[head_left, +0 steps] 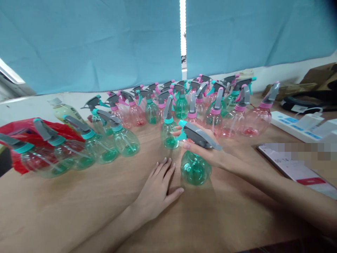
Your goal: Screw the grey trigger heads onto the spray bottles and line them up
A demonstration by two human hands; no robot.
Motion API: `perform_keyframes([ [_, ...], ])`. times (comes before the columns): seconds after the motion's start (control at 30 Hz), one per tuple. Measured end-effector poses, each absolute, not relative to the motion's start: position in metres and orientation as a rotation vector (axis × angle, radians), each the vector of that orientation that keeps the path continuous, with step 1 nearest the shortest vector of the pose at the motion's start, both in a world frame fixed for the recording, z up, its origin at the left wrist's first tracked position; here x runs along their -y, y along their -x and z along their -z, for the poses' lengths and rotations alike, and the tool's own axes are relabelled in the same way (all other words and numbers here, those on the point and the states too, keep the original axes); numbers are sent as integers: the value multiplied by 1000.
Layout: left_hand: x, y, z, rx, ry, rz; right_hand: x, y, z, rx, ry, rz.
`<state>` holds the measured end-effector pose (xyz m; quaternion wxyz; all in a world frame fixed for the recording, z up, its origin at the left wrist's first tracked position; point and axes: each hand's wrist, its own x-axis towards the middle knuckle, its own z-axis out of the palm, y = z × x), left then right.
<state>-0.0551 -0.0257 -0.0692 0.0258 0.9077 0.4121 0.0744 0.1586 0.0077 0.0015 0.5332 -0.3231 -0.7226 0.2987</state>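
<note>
My right hand [207,149] is wrapped round the neck of a green spray bottle [196,172] with a grey and turquoise trigger head. This bottle is tilted a little, its round base towards me; I cannot tell whether it touches the table. Flat on the wooden table [126,232] lies my left hand [158,189], palm down with fingers stretched, just left of the held bottle. Behind them stands another green spray bottle [170,133]. Several more green spray bottles [126,142] form a row at the left.
Pink spray bottles [256,119] and green ones crowd the back of the table. A red plastic bag [18,130] and a pale bottle [65,110] are at the left. On the right are a phone [295,168], a white power strip [292,124] and a black coil [297,102].
</note>
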Motion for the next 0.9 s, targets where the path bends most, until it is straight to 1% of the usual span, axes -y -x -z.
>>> perform_keyframes([
  [0.2, 25, 54, 69, -1266, -2809, -241, -3, -159, -6, 1707, 879, -621],
  [0.37, 26, 53, 67, -1268, -2820, -172, 5, -168, -11, 1874, 1053, -499],
  [0.47, 26, 53, 66, -1274, -2824, -155, 14, -181, -6, 1937, 1082, -419],
  [0.7, 25, 51, 69, -1260, -2841, -246, 39, -202, 14, 1992, 1203, -198],
  [0.9, 41, 62, 74, -1368, -2924, -336, 37, -181, 12, 2025, 1236, -165],
])
